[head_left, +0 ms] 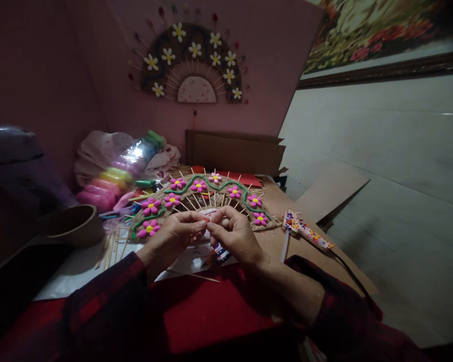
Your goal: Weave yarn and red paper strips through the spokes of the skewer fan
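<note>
My left hand (pixel 183 234) and my right hand (pixel 232 231) meet at the fingertips over the near edge of a fan-shaped craft piece (pixel 186 191). Both pinch something tiny between them; a speck of red shows at the left fingertips, too small to name. The fan is wrapped in brown twine and bears pink clay flowers (pixel 150 206) with yellow centres and a wavy green strand (pixel 245 196). Thin wooden sticks radiate from its inner and outer edges. The small pale half-round at its centre is mostly hidden by my hands.
At right lies a flower-patterned glue gun (pixel 305 231) with a dark cord. A cardboard tube (pixel 79 226), loose sticks (pixel 111 249) and bags of coloured clay (pixel 113 183) stand at left. One thin skewer (pixel 196 276) rests near the front. A similar fan (pixel 189 50) hangs on the wall.
</note>
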Demonstrator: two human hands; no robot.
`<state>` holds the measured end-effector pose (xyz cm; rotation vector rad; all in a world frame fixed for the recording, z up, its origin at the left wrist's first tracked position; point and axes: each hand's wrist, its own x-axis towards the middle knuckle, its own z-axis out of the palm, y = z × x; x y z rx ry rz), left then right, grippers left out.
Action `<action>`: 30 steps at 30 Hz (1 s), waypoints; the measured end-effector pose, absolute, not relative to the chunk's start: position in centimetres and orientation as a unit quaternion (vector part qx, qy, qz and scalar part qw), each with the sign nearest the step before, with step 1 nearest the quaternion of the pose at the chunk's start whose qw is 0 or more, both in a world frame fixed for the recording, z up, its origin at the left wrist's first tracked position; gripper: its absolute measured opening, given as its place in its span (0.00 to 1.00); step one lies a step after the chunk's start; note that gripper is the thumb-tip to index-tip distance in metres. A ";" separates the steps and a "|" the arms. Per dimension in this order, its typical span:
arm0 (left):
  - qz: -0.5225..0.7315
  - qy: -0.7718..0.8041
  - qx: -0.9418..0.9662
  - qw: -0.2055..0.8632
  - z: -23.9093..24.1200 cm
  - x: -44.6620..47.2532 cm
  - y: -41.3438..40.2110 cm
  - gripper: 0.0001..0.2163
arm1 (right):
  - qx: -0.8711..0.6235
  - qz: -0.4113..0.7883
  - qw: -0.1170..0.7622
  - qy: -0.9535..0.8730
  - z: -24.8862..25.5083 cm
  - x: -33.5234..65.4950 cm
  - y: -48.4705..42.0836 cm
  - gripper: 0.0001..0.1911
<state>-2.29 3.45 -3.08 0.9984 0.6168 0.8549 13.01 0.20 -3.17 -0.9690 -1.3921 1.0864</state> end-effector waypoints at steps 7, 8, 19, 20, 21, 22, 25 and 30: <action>0.385 0.285 0.502 0.720 -2.9 -2.3 3.1 0.05 | -0.377 0.452 0.538 -0.603 -3.1 13.0 0.1 0.07; 0.386 0.289 0.507 0.714 -2.9 -2.2 3.1 0.06 | -0.378 0.453 0.537 -0.603 -3.1 13.0 0.1 0.07; 0.408 0.312 0.499 0.698 -2.9 -2.2 3.1 0.07 | -0.384 0.410 0.530 -0.636 -3.2 13.0 0.0 0.06; 0.408 0.312 0.494 0.701 -3.0 -2.2 3.2 0.07 | -0.384 0.409 0.529 -0.636 -3.2 13.1 0.1 0.06; 0.406 0.313 0.490 0.705 -3.0 -2.2 3.2 0.07 | -0.384 0.413 0.530 -0.634 -3.3 13.1 0.1 0.06; 0.403 0.314 0.485 0.710 -3.1 -2.2 3.3 0.07 | -0.383 0.420 0.529 -0.629 -3.4 13.1 0.2 0.05; 0.397 0.312 0.471 0.724 -3.2 -2.1 3.3 0.07 | -0.390 0.433 0.525 -0.620 -3.7 13.3 0.5 0.03; 0.428 0.321 0.452 0.714 -3.0 -2.1 3.3 0.07 | -0.415 0.378 0.508 -0.653 -3.3 13.5 0.7 0.02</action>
